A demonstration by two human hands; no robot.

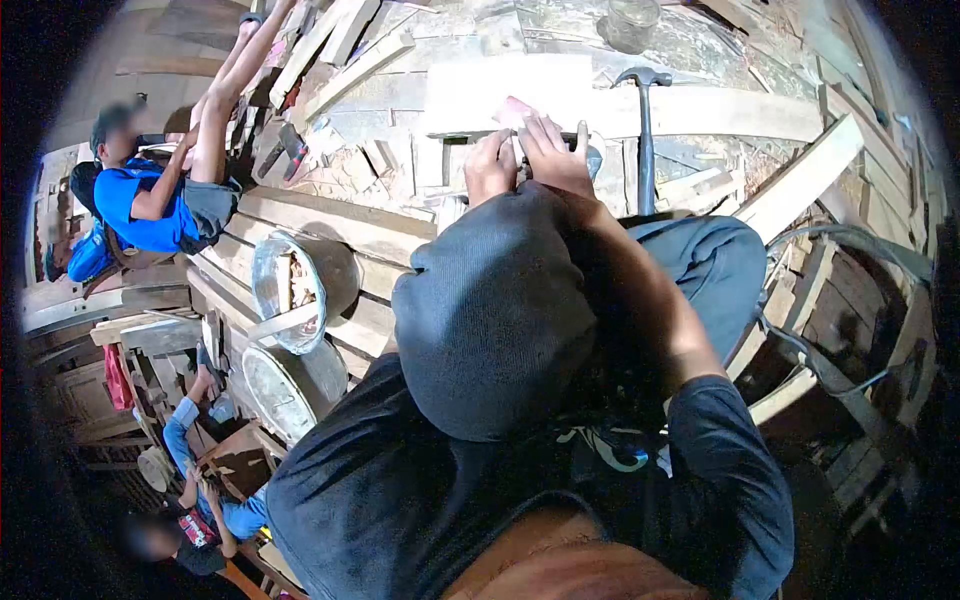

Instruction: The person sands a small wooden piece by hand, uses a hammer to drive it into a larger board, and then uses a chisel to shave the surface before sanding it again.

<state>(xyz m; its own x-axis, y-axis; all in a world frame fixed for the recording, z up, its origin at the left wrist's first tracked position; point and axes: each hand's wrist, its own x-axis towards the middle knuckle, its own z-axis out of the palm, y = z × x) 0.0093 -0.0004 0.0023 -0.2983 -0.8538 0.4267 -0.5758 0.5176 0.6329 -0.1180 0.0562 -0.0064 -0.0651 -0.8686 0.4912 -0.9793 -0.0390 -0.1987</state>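
My left hand [489,167] is closed, its fingers bent at the near edge of a brightly lit pale wooden board [465,92]. Just right of it, my right hand [556,160] lies with fingers stretched forward over that same edge, the outer finger spread apart. A small pinkish piece [515,108] lies on the board by the fingertips; glare hides what it is. Whatever is under my left fingers cannot be made out. To the right of my hands, a hammer [646,140] with a dark handle lies across a long pale plank [735,112], its head pointing away from me.
Two buckets, one with wood scraps [318,280] and one pale inside [275,390], stand at my left on planks. A person in a blue shirt [150,205] sits beyond; another person [205,530] is lower left. A cable [800,345] and timber [810,180] are at right.
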